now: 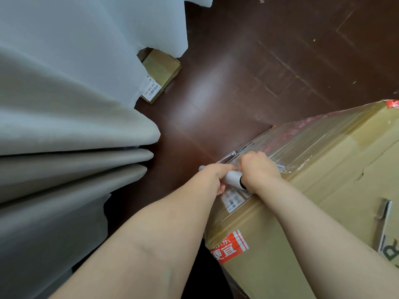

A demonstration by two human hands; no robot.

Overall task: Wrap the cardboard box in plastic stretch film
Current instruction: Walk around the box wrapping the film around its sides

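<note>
A: Here, your 2 hands share 1 roll. Where does the cardboard box (319, 197) sit?

B: On the dark floor (248, 67), at the lower right of the view, with 1 corner turned toward the grey curtain (64, 126). You lean over that corner.

A: And the grip?

B: Your left hand (212, 177) curls around 1 end of the stretch film roll (232, 176), and your right hand (258, 171) curls around the other. The white core shows between them. Both grips are closed on the roll.

A: Why hold it by the ends?

B: Probably so the roll can turn between your palms and pay out film under tension. It lies low against the box edge, just above the barcode label (234, 200), which likely helps the sheet lie flat on the cardboard.

A: How far along is the wrapping?

B: Clear film (302, 137) covers the far band of the top. The top nearer you looks like bare cardboard. By the orange tape (230, 247) I cannot tell. Judged from that, more turns remain.
</note>
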